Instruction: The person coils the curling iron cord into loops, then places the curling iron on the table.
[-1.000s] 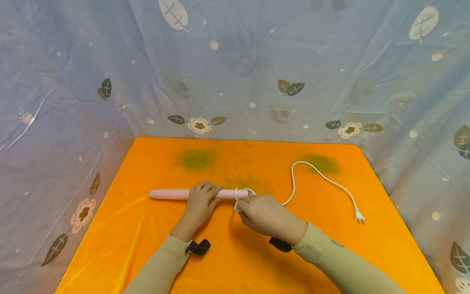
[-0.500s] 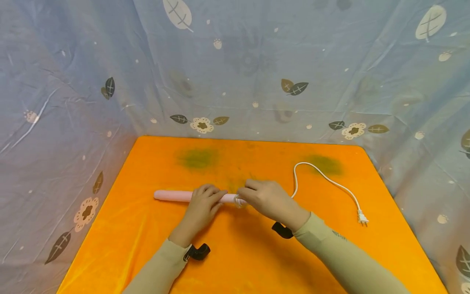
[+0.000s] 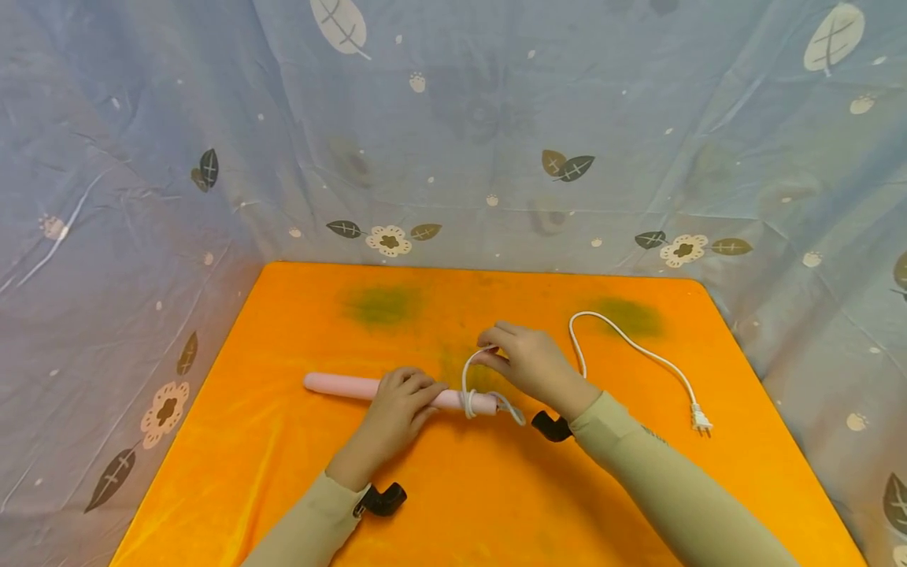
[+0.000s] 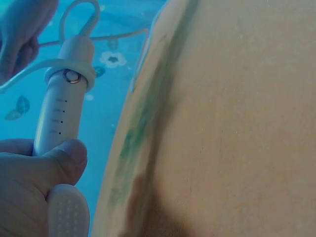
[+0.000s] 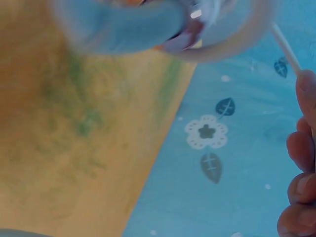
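Note:
A pink hair iron [image 3: 343, 385], a slim rod with a button and a row of dots on its handle [image 4: 61, 116], lies across the middle of the table. My left hand [image 3: 405, 403] grips it around the handle, thumb along the near side. White cord [image 3: 466, 370] is looped round the handle's right end, and a stiff-looking sleeve bends out of that end. Above and right of it, my right hand [image 3: 534, 364] pinches a raised stretch of the cord. In the right wrist view, curled fingers [image 3: 489, 340] hold the cord [image 5: 286, 48]; the near loop is blurred.
The cord's free length [image 3: 641, 346] curves over the table's right side to a two-pin plug [image 3: 700, 417]. An orange cloth [image 3: 453, 504] covers the table, with greenish stains at the back. Patterned curtains [image 3: 489, 118] hang behind and at both sides.
My right hand has lifted from the handle's end, up and to the right, drawing the cord round the handle. The iron's right end has tilted slightly nearer; my left hand keeps its grip.

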### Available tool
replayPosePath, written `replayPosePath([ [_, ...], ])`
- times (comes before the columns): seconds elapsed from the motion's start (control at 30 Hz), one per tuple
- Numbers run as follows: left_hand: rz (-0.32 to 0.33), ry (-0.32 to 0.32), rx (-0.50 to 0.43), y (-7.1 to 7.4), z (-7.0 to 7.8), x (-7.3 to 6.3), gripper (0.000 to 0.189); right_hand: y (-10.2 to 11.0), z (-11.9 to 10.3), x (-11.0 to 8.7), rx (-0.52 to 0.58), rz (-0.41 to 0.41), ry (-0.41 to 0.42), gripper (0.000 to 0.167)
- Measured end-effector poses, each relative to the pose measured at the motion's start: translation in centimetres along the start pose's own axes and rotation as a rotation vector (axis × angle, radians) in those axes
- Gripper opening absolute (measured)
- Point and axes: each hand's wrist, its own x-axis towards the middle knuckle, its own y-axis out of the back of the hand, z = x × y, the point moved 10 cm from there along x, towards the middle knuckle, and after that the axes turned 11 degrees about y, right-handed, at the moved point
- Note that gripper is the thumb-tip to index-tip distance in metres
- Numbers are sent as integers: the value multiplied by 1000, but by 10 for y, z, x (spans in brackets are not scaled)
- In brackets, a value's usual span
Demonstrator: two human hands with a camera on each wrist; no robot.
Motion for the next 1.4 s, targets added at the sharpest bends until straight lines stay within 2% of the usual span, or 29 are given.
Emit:
replayPosePath([
  [0.13, 2, 0, -27, 2, 1, -1, 36, -5, 11, -6, 21, -8, -59, 25],
  [0.37, 68, -12, -68, 13, 4, -2, 41, -17, 32, -17, 93, -51, -228, 17],
  [0.57, 101, -2, -127, 24, 2, 0, 39, -38, 44, -27, 134, -146, -312, 13],
  [0.73, 117, -11, -150, 29, 3, 2, 38, -59, 46, -34, 177, -238, -346, 22],
  [0.93, 131, 18, -175, 34, 2, 6, 39, -72, 50, -44, 268, -280, -454, 24],
  [1.1, 176, 60, -203, 41, -3, 9, 41, -68, 41, -47, 304, -205, -428, 9],
  [1.2, 208, 95, -216, 43, -6, 11, 42, -68, 31, -49, 283, -150, -359, 6],
  [1.3, 229, 128, -209, 43, -10, 14, 41, -73, 22, -51, 263, -121, -325, 11],
  [1.4, 243, 150, -190, 40, -12, 15, 40, -77, 12, -52, 226, -127, -286, 12],
])
